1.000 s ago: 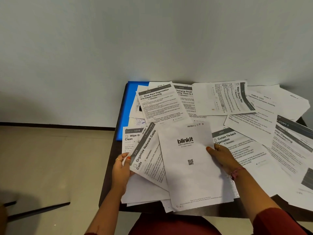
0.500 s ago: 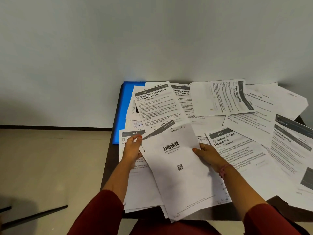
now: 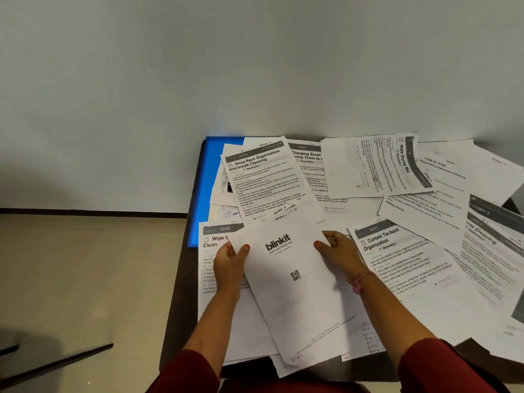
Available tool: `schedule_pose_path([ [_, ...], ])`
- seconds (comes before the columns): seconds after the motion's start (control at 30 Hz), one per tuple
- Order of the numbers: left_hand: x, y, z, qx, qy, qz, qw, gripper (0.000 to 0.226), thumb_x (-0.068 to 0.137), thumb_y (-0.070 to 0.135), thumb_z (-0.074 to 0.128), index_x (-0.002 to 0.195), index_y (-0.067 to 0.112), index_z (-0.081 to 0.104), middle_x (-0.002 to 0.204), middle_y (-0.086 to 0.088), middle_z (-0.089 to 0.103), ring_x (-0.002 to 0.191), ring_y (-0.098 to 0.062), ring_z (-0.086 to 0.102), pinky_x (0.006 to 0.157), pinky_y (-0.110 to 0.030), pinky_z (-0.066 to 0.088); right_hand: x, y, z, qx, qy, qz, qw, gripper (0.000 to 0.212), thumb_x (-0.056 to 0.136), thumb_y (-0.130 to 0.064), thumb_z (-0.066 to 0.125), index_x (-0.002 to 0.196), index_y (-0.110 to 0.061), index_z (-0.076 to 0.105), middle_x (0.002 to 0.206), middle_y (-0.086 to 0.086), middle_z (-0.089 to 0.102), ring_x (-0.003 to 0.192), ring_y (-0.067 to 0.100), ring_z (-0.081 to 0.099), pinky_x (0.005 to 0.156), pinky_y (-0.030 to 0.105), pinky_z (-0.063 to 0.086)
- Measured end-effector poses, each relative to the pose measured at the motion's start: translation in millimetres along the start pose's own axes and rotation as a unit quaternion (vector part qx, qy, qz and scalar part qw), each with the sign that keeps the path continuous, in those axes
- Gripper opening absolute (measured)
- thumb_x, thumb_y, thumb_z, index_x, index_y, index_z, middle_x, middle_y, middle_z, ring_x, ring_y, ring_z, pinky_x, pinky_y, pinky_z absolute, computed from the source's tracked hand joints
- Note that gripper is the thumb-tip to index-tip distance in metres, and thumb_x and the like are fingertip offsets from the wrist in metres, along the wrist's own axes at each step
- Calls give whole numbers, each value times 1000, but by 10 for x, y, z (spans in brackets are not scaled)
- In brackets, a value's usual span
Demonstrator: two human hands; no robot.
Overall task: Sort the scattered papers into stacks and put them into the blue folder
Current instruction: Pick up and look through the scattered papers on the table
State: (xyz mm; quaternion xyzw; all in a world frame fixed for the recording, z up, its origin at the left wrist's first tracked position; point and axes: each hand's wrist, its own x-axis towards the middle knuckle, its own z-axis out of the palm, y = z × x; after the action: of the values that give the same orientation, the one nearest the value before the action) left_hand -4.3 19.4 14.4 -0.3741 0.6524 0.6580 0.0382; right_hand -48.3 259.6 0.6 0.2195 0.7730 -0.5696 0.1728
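Blue folder (image 3: 208,191): flat, smooth and glossy, with a rounded far corner; it lies closed at the table's 10 o'clock corner, mostly buried under sheets, only its left strip showing. Whether any paper is inside it cannot be told.
Table (image 3: 181,282): dark, matte top, seen only as a narrow band along the left edge and bits at the near edge.
Scattered papers (image 3: 425,211): thin white printed sheets, rectangular, overlapping at many angles from 11 o'clock round to 4 o'clock; several carry a grey header band.
Blinkit sheet (image 3: 295,293): plain white page with a black logo and a small square code, tilted with its top toward 11 o'clock; it tops a loose bundle at the table's 6 o'clock side.
Left hand (image 3: 229,262): grips the bundle's left edge, thumb curled over the top face, fingers underneath out of view.
Right hand (image 3: 340,251): holds the bundle's right edge near the top, thumb pressed on the page, fingers bent behind; a ring shows on one finger and a pink band (image 3: 358,282) circles the wrist.
Shoe rack sheet (image 3: 265,182): at 12 o'clock from the bundle, dense small type, handwriting at its foot.
Curtain tie-back sheet (image 3: 402,268): at 3 o'clock from the right hand, lying flat.
Sheet 1206 (image 3: 211,268): under the left hand, at 9 o'clock of the bundle.
Sleeves (image 3: 184,373): dark red fabric.
Floor (image 3: 85,279): pale, smooth tiles.
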Motion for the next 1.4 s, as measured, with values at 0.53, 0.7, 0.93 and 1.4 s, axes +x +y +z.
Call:
schedule_pose_path([
  [0.53, -91, 89, 145, -29, 14, 29, 999, 42, 100, 25, 47, 141, 13, 42, 131, -6, 54, 117, -26, 55, 100, -49, 48, -67, -25, 63, -55, 61, -94, 992, 42, 81, -16, 75, 118, -10, 57, 111, 3, 57, 100, 13, 53, 81, 15, 41],
  [0.7, -78, 145, 175, -42, 20, 22, 999, 44, 101, 27, 45, 142, 13, 39, 138, -8, 50, 120, -27, 53, 102, -48, 46, -141, 6, -61, -63, 4, -78, 995, 33, 84, -37, 71, 106, -17, 58, 83, -12, 50, 78, 6, 49, 73, 19, 39],
  [0.93, -65, 294, 264, -90, 28, 27, 995, 40, 101, 22, 46, 140, 14, 42, 128, 2, 51, 112, -18, 53, 93, -34, 47, -259, 32, -193, 11, -68, -81, 994, 19, 89, -32, 66, 104, -21, 67, 97, -9, 71, 91, 9, 67, 73, 15, 47],
  [1.4, 86, 104, 278, -53, 26, -30, 998, 32, 90, 9, 56, 123, 8, 53, 107, -22, 64, 71, -14, 54, 61, -29, 51, -283, 177, -721, 116, -27, -21, 993, 46, 72, -41, 79, 107, -12, 69, 102, 9, 73, 94, 27, 70, 85, 41, 56],
])
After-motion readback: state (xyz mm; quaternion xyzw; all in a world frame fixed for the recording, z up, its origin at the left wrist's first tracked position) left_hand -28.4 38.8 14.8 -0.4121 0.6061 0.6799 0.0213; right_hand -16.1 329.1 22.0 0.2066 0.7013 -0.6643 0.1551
